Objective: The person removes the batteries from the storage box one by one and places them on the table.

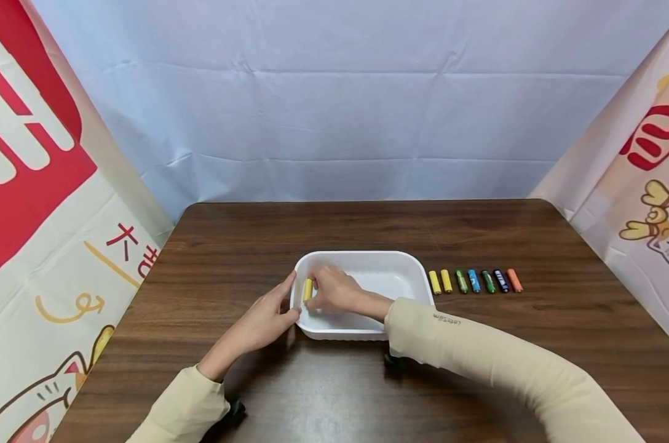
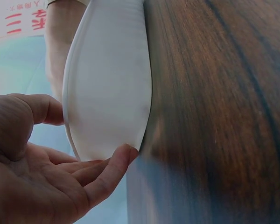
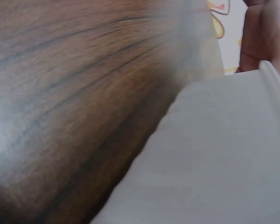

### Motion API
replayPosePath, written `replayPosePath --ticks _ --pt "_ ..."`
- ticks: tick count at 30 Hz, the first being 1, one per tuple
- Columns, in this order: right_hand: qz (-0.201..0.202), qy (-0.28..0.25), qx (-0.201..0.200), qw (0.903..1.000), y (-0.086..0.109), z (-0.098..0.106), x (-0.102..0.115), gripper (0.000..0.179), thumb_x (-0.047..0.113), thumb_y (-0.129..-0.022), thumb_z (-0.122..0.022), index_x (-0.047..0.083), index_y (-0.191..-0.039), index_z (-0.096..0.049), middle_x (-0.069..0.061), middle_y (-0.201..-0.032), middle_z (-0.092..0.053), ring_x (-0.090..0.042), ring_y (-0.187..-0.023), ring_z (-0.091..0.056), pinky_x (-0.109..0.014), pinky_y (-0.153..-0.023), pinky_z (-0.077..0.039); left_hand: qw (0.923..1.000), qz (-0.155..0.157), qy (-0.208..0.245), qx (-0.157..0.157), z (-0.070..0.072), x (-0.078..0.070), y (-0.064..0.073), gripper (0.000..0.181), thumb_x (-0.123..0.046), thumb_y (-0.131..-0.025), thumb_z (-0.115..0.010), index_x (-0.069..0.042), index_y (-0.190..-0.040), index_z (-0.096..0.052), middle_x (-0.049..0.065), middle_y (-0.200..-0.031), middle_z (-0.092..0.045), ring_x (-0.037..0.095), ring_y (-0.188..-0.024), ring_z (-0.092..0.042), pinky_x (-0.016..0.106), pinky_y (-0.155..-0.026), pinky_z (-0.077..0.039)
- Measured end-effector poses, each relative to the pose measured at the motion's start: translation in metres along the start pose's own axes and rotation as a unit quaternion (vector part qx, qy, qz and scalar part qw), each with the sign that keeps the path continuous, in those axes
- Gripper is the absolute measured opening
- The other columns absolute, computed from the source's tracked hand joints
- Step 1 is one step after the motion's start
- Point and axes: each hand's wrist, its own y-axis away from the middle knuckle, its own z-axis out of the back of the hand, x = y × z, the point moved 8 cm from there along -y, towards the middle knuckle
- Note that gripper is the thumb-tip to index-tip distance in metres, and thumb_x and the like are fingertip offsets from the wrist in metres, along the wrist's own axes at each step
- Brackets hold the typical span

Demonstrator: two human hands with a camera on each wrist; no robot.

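A white plastic tray stands on the wooden table. Inside its left end, my right hand pinches a yellow battery between thumb and fingers. From the outside, my left hand touches the tray's left end. In the left wrist view, the thumb of the left hand meets the rim and its fingers lie against the outer wall of the tray. The right wrist view shows the tray's outer wall and part of a hand at the top right; the battery is hidden there.
Right of the tray, several batteries lie in a row: two yellow ones, then green, blue, dark green, dark blue and orange. The dark wooden table meets a pale cloth backdrop at its far edge.
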Motion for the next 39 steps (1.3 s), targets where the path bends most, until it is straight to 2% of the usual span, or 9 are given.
replayPosePath --ticks 2,6,9,13,21,25,32,39 --pt "-0.002 -0.012 0.007 0.9999 0.001 0.005 0.000 0.027 0.019 -0.066 -0.077 0.007 -0.085 -0.063 0.003 -0.068 -0.049 -0.010 -0.059 -0.044 -0.023 -0.049 -0.035 1.0000 -0.004 0.005 0.002 0.000 -0.001 0.000 0.072 -0.021 -0.087 -0.056 -0.011 -0.149 -0.020 0.006 -0.146 -0.032 0.015 -0.113 -0.045 0.038 -0.094 -0.037" --pt "0.018 -0.046 0.010 0.9988 0.005 0.019 0.000 0.027 0.014 -0.067 -0.074 0.005 -0.089 -0.061 -0.001 -0.074 -0.052 -0.009 -0.061 -0.043 -0.021 -0.053 -0.034 0.9999 -0.004 0.014 0.007 0.000 -0.001 0.001 0.072 -0.021 -0.088 -0.056 -0.011 -0.149 -0.020 0.005 -0.146 -0.032 0.015 -0.109 -0.047 0.036 -0.092 -0.037" --pt "0.043 -0.081 0.007 0.9958 0.012 0.034 0.000 0.034 0.011 -0.069 -0.071 0.002 -0.100 -0.060 -0.006 -0.083 -0.058 -0.011 -0.065 -0.046 -0.022 -0.057 -0.038 0.9999 -0.004 0.012 0.005 0.000 -0.001 0.000 0.072 -0.021 -0.088 -0.057 -0.010 -0.149 -0.020 0.007 -0.145 -0.033 0.015 -0.116 -0.045 0.037 -0.095 -0.037" --pt "0.057 -0.124 -0.003 0.9907 0.025 0.060 -0.006 0.047 0.007 -0.071 -0.068 0.001 -0.115 -0.055 -0.007 -0.088 -0.061 -0.014 -0.073 -0.052 -0.025 -0.063 -0.043 1.0000 -0.006 0.005 0.003 0.000 -0.001 -0.001 0.071 -0.021 -0.087 -0.057 -0.009 -0.148 -0.022 0.008 -0.145 -0.034 0.016 -0.125 -0.038 0.039 -0.100 -0.034" --pt "0.069 -0.173 -0.019 0.9823 0.060 0.116 -0.029 0.047 -0.003 -0.073 -0.063 0.004 -0.118 -0.053 -0.007 -0.090 -0.058 -0.017 -0.079 -0.053 -0.025 -0.067 -0.044 1.0000 -0.004 0.000 0.004 0.000 -0.001 -0.001 0.070 -0.021 -0.089 -0.056 -0.008 -0.148 -0.022 0.008 -0.147 -0.030 0.016 -0.130 -0.032 0.041 -0.103 -0.031" --pt "0.070 -0.171 -0.031 0.9823 0.081 0.142 -0.048 0.049 -0.005 -0.075 -0.062 0.005 -0.122 -0.051 -0.008 -0.093 -0.058 -0.019 -0.080 -0.053 -0.025 -0.065 -0.045 1.0000 -0.002 0.000 0.005 0.001 -0.001 -0.001 0.069 -0.021 -0.089 -0.056 -0.008 -0.148 -0.022 0.007 -0.147 -0.030 0.015 -0.130 -0.032 0.040 -0.103 -0.031" --pt "0.038 -0.134 -0.099 0.9853 0.120 0.191 -0.083 0.051 -0.004 -0.076 -0.069 0.007 -0.123 -0.052 -0.009 -0.093 -0.059 -0.020 -0.083 -0.057 -0.025 -0.067 -0.049 1.0000 -0.001 0.002 0.008 0.000 -0.002 -0.001 0.069 -0.020 -0.089 -0.056 -0.009 -0.148 -0.022 0.006 -0.147 -0.030 0.014 -0.129 -0.032 0.040 -0.102 -0.032" --pt "0.022 -0.100 -0.144 0.9843 0.160 0.230 -0.124 0.051 -0.003 -0.078 -0.071 0.008 -0.124 -0.052 -0.010 -0.096 -0.060 -0.014 -0.083 -0.058 -0.019 -0.069 -0.048 0.9999 0.003 0.004 0.010 0.000 -0.002 -0.002 0.069 -0.020 -0.089 -0.055 -0.009 -0.148 -0.022 0.006 -0.147 -0.030 0.015 -0.129 -0.033 0.040 -0.102 -0.032"
